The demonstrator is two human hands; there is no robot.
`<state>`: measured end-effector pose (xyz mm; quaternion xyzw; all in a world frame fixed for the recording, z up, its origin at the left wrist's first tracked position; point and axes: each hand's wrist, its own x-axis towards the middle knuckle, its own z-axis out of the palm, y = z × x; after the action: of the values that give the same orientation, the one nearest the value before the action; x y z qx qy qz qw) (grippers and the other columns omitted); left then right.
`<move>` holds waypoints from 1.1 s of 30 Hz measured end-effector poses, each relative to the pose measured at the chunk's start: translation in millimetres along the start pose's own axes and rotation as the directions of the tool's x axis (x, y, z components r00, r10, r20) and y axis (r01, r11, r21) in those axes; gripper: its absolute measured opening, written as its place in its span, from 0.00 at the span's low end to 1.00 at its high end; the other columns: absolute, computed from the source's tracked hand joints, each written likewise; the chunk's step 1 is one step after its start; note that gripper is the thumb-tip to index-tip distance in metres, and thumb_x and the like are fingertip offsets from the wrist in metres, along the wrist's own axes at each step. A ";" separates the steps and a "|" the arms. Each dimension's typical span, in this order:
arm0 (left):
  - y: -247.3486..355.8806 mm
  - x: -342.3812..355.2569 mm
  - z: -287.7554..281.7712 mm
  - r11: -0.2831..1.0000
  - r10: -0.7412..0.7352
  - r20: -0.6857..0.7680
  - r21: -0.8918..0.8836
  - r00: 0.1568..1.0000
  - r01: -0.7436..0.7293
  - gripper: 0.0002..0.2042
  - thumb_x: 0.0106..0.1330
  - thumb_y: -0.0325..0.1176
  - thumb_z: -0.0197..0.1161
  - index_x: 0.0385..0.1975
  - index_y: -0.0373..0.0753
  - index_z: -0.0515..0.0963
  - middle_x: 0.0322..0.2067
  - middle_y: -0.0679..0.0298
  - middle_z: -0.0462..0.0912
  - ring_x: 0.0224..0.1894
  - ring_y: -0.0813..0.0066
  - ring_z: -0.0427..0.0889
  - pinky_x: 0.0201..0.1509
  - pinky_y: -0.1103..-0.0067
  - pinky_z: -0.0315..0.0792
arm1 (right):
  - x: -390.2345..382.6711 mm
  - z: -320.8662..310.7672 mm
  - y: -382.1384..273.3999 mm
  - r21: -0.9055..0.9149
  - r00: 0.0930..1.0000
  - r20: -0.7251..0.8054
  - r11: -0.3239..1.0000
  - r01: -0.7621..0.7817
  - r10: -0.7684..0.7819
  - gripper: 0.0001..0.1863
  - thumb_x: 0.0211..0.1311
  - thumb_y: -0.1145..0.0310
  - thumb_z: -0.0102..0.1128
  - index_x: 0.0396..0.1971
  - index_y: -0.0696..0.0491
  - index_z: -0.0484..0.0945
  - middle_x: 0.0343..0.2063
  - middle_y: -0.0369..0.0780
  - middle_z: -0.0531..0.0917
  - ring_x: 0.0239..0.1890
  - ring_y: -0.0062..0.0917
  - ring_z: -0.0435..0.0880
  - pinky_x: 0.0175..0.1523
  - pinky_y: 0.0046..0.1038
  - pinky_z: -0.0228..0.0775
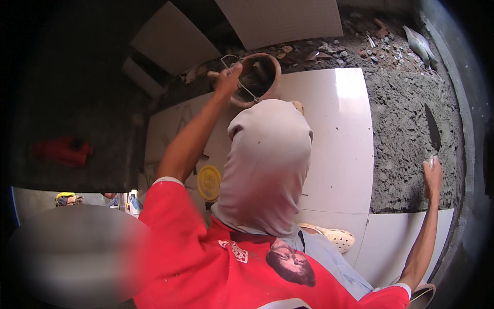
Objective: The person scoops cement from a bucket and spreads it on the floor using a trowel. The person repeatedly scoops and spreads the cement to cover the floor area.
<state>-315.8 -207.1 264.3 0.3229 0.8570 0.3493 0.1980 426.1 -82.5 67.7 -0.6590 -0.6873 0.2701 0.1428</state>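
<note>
Head view: left hand (pixel 227 80) grips a clay pot's (pixel 263 77) wire handle; right hand (pixel 433 172) clasps a trowel (pixel 433 131).

Single head-worn fisheye view, looking steeply down from above. Close range: a head wrapped in pale cloth (pixel 270 159) and red printed T-shirt shoulders (pixel 206 257) fill the lower centre. Camera faces forward and down over glossy white floor tiles (pixel 334 129) toward a grey rough mortar bed (pixel 406 139) at right and rubble at the top. Left hand (pixel 227 80) reaches far up-frame; right hand (pixel 432 172) sits near the right rim. Straight tile edges bow toward the rim, corners go black. No second view, so no shared area.
</note>
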 end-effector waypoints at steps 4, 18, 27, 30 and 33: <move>16.9 30.9 34.3 0.937 0.071 0.138 -0.350 0.988 -0.019 0.22 0.74 0.52 0.65 0.49 0.37 0.79 0.39 0.64 0.82 0.40 0.75 0.82 0.43 0.76 0.78 | -33.2 14.2 0.4 0.104 0.993 -0.120 0.994 0.021 -0.009 0.17 0.66 0.59 0.59 0.34 0.61 0.74 0.26 0.44 0.78 0.28 0.31 0.75 0.36 0.38 0.68; 39.7 140.6 -31.2 0.672 -0.106 0.211 -0.705 0.972 0.227 0.19 0.72 0.49 0.70 0.40 0.36 0.79 0.23 0.74 0.69 0.21 0.86 0.65 0.23 0.86 0.60 | -73.2 2.8 -9.8 0.006 0.985 -0.122 0.993 -0.121 0.121 0.15 0.70 0.59 0.60 0.37 0.57 0.74 0.23 0.35 0.74 0.23 0.21 0.74 0.29 0.30 0.67; 88.5 266.5 -31.6 0.800 0.143 0.486 -0.570 0.862 0.189 0.21 0.73 0.47 0.69 0.46 0.31 0.79 0.27 0.71 0.73 0.22 0.87 0.67 0.22 0.87 0.60 | -61.3 -41.3 -127.8 0.046 0.938 -0.010 0.938 -0.345 0.346 0.12 0.73 0.61 0.60 0.44 0.54 0.76 0.22 0.31 0.73 0.20 0.15 0.71 0.24 0.23 0.64; 86.7 294.3 -19.5 0.856 0.303 0.519 -0.518 0.799 0.012 0.19 0.73 0.46 0.68 0.48 0.34 0.80 0.32 0.70 0.79 0.25 0.82 0.74 0.29 0.85 0.68 | -58.4 -54.9 -166.1 -0.019 0.932 0.000 0.931 -0.364 0.364 0.13 0.73 0.60 0.61 0.46 0.55 0.76 0.22 0.32 0.73 0.19 0.15 0.72 0.23 0.24 0.66; 83.5 304.9 10.7 0.793 0.557 0.380 -0.509 0.739 -0.336 0.18 0.72 0.47 0.66 0.50 0.38 0.82 0.37 0.68 0.84 0.33 0.74 0.82 0.38 0.79 0.75 | -51.4 -70.7 -201.6 -0.027 0.901 0.012 0.900 -0.434 0.435 0.14 0.73 0.61 0.63 0.47 0.56 0.76 0.23 0.32 0.75 0.21 0.15 0.73 0.25 0.23 0.67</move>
<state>-492.5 54.6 283.0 0.5554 0.5744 0.4589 0.3885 302.7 -117.2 246.3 -0.7948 -0.5275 0.2929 0.0652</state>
